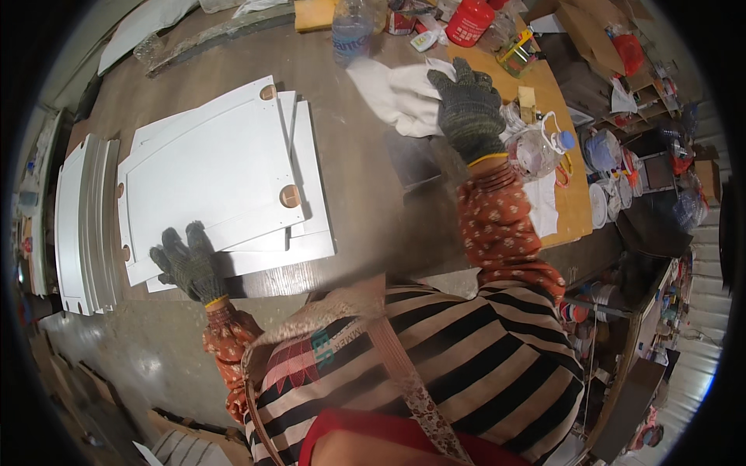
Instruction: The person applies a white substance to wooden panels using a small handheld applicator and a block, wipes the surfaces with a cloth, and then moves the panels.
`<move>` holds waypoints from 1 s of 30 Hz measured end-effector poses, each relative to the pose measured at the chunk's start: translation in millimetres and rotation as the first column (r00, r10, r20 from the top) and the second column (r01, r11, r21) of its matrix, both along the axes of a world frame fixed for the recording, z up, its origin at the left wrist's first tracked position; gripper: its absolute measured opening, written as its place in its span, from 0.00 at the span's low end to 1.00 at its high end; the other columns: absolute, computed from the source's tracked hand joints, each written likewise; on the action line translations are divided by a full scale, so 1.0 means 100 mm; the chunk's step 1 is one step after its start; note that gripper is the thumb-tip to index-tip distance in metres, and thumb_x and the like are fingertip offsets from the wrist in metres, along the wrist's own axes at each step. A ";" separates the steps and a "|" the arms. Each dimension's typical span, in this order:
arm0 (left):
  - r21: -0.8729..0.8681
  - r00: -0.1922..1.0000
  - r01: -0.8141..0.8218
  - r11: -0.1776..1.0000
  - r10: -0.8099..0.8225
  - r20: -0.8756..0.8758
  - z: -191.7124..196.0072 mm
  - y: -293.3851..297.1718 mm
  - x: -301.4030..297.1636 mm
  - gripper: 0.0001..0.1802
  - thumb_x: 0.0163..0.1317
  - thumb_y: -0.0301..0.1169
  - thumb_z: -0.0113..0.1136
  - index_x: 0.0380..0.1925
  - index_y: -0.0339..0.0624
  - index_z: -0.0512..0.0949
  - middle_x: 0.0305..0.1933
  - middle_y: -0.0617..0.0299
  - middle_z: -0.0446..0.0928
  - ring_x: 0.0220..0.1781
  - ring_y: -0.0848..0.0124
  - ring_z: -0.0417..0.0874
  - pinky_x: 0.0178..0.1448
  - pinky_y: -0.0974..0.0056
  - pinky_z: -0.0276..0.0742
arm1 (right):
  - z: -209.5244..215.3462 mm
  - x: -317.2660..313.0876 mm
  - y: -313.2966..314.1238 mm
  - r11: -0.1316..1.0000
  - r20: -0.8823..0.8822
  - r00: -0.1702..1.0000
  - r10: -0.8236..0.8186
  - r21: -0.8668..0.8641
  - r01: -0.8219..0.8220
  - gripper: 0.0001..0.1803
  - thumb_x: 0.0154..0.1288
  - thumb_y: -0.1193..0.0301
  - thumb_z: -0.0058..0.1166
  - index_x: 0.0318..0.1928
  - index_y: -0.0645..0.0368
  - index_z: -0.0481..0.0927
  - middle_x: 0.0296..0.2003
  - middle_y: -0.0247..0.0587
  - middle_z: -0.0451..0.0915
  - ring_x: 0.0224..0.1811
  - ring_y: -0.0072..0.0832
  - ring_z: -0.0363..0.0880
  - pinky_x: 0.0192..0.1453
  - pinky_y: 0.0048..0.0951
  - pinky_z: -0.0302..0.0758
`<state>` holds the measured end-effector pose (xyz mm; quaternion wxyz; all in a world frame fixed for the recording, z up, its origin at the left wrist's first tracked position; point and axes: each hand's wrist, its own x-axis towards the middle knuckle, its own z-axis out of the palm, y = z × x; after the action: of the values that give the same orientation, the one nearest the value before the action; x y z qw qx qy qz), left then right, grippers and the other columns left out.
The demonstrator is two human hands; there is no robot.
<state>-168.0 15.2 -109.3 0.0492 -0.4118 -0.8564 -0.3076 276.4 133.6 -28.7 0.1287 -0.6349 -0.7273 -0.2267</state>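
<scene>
Along the near edge of the counter [353, 194], toward its left corner, the left hand [186, 266] in a dark knit glove lies with fingers spread on the near part of the top white panel [206, 159]; the open fingers seem to steady it, since flat contact spreads the pressure without hooking an edge. That panel lies flat over other white panels [317, 213], slightly fanned, so their edges show toward the right; stacking them flat probably keeps their faces supported. By the left edge, a separate pile of white panels [84, 225] sits apart, perhaps to leave the middle free for handling. Farther in, right of centre, a dark square sheet [413, 161] lies just beside a white cloth [404, 97]. The right hand [468, 113], also gloved, is over the cloth's right end; whether it pinches the fabric or only presses on it, I cannot tell. Near the right edge stands a clear jug [532, 155] with a blue cap, while a plastic bottle [351, 39] and a red container [469, 23] stand toward the far edge, likely within reach but out of the way.
</scene>
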 end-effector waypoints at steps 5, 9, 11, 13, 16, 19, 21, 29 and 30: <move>0.084 0.989 0.034 0.996 -0.046 0.140 -0.05 0.11 -0.19 0.28 0.54 0.39 0.65 0.56 0.47 0.74 0.68 0.51 0.63 0.72 0.59 0.56 0.74 0.50 0.43 | 0.40 0.29 -0.24 0.935 -0.272 0.956 0.109 -0.298 -0.191 0.31 0.59 0.53 0.55 0.63 0.48 0.70 0.57 0.50 0.73 0.57 0.48 0.72 0.60 0.44 0.68; 0.608 0.668 -0.063 0.791 -0.419 0.615 -0.21 0.16 -0.31 0.33 0.52 0.15 0.59 0.61 0.34 0.64 0.58 0.52 0.65 0.44 0.68 0.77 0.44 0.67 0.79 | 0.62 0.58 -0.46 0.980 -0.281 0.944 0.173 -0.046 -0.194 0.24 0.62 0.60 0.58 0.57 0.55 0.76 0.51 0.48 0.79 0.53 0.44 0.77 0.58 0.38 0.72; 0.593 0.744 0.045 0.804 -0.423 0.518 -0.25 0.10 -0.37 0.33 0.50 0.14 0.60 0.59 0.34 0.65 0.59 0.53 0.65 0.44 0.67 0.76 0.46 0.65 0.80 | 0.57 0.56 -0.45 0.961 -0.485 0.851 0.199 -0.074 -0.267 0.23 0.61 0.66 0.61 0.56 0.57 0.77 0.52 0.46 0.79 0.52 0.34 0.80 0.54 0.29 0.74; 0.639 0.636 0.100 0.763 -0.543 0.549 -0.30 0.15 -0.51 0.32 0.50 0.14 0.63 0.58 0.33 0.66 0.59 0.53 0.66 0.50 0.67 0.75 0.50 0.66 0.79 | 0.50 0.41 -0.42 0.935 -0.455 0.858 0.238 -0.132 -0.329 0.22 0.66 0.66 0.56 0.59 0.58 0.75 0.55 0.47 0.77 0.55 0.33 0.78 0.58 0.27 0.71; 0.633 0.633 0.349 0.691 -0.672 0.385 -0.40 0.09 -0.72 0.37 0.47 0.21 0.70 0.59 0.39 0.66 0.62 0.55 0.67 0.65 0.63 0.66 0.63 0.62 0.73 | 0.30 -0.10 -0.26 0.819 -0.513 0.779 0.360 -0.227 -0.527 0.20 0.67 0.68 0.55 0.57 0.59 0.76 0.53 0.47 0.78 0.54 0.34 0.78 0.57 0.28 0.71; 0.263 0.929 0.363 0.894 -0.367 -0.035 -0.21 0.03 -0.50 0.37 0.55 0.34 0.69 0.62 0.36 0.63 0.64 0.52 0.64 0.68 0.61 0.64 0.65 0.58 0.70 | 0.10 -0.56 -0.04 0.727 -0.424 0.708 0.565 -0.151 -0.670 0.22 0.65 0.66 0.57 0.58 0.59 0.74 0.54 0.47 0.77 0.52 0.38 0.78 0.55 0.32 0.74; 0.108 0.964 0.238 0.965 -0.221 -0.146 -0.26 -0.04 -0.44 0.36 0.58 0.41 0.65 0.62 0.35 0.63 0.65 0.47 0.63 0.69 0.56 0.63 0.69 0.54 0.64 | 0.03 -0.88 0.06 0.683 -0.401 0.690 0.603 -0.188 -0.706 0.23 0.65 0.65 0.57 0.59 0.58 0.74 0.56 0.48 0.76 0.55 0.40 0.76 0.58 0.34 0.72; 0.535 0.838 -0.003 0.845 -0.289 0.462 -0.37 -0.76 0.62 0.36 0.60 0.37 0.63 0.63 0.30 0.60 0.65 0.45 0.62 0.70 0.55 0.61 0.71 0.53 0.61 | -0.40 -1.38 0.22 0.616 -0.291 0.672 0.681 -0.268 -0.741 0.24 0.66 0.59 0.53 0.59 0.58 0.73 0.55 0.52 0.74 0.62 0.45 0.69 0.65 0.40 0.66; 0.433 0.861 -0.068 0.899 -0.166 0.481 -0.21 -0.85 0.77 0.33 0.61 0.33 0.62 0.62 0.32 0.62 0.63 0.47 0.64 0.67 0.60 0.66 0.67 0.57 0.68 | -0.45 -1.32 0.25 0.644 -0.242 0.677 0.695 -0.209 -0.736 0.24 0.66 0.59 0.52 0.58 0.58 0.74 0.55 0.52 0.75 0.62 0.44 0.69 0.64 0.37 0.66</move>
<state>-91.3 -69.6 -130.3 -0.0947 -0.3169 -0.7371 -0.5893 144.6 158.3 -73.5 0.1643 -0.3208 -0.9328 -0.0034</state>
